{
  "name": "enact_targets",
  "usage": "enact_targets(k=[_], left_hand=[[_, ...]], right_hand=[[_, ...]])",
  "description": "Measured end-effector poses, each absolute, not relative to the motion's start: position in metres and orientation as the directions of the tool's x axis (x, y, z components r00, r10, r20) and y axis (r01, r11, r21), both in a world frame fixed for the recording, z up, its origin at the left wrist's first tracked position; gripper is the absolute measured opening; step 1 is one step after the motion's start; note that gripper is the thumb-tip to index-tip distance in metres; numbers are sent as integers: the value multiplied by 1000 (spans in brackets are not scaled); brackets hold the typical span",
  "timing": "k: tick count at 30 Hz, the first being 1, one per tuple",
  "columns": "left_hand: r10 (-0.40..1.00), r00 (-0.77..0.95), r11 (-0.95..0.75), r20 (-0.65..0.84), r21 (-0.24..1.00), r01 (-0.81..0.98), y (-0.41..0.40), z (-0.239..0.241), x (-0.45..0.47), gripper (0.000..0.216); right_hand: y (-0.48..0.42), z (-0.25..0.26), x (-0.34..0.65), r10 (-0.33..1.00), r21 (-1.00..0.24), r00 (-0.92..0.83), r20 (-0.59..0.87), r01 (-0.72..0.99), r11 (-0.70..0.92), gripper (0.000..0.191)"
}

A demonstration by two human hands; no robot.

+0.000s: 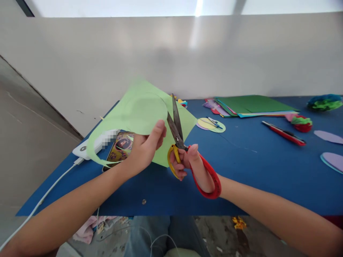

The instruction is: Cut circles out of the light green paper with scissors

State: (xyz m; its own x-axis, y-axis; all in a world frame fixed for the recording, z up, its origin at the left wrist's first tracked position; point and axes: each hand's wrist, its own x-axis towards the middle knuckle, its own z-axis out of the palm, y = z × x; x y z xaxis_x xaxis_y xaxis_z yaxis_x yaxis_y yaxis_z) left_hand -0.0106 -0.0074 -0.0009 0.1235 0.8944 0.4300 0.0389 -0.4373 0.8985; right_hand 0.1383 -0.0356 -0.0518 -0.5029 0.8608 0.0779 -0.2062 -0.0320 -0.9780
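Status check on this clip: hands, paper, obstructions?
Left hand grips light green paper. Right hand holds scissors, blades open at paper. Cutting path unobstructed.

No legible text or labels anywhere

There is a single view, from a camera worn on the person's head, looking forward and down over the blue table (254,171). It sits close: both forearms enter from the lower corners of the frame and meet just left of centre, where the left hand (146,148) and right hand (191,166) fill the near field. The table's near edge runs across the lower third, with the floor below it. A pale wall (214,57) fills the upper half, and the table's far edge lies along it. No second view overlaps.
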Motion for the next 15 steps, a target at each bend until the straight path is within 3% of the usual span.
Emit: enact_targets(k=[4, 11, 15], left_hand=[[890, 80, -445, 450, 893, -67, -3, -4, -11, 40], [820, 265, -526, 508, 850, -1, -5, -5, -15, 44], [795, 358, -528, 489, 849, 11, -4, -7, -21, 42]], right_hand=[[-38, -51, 138, 862, -979, -503, 65, -197, -42, 79], [-37, -40, 146, 826, -969, -509, 242, -166, 181, 77], [-36, -37, 149, 764, -960, -583, 277, -199, 196, 74]])
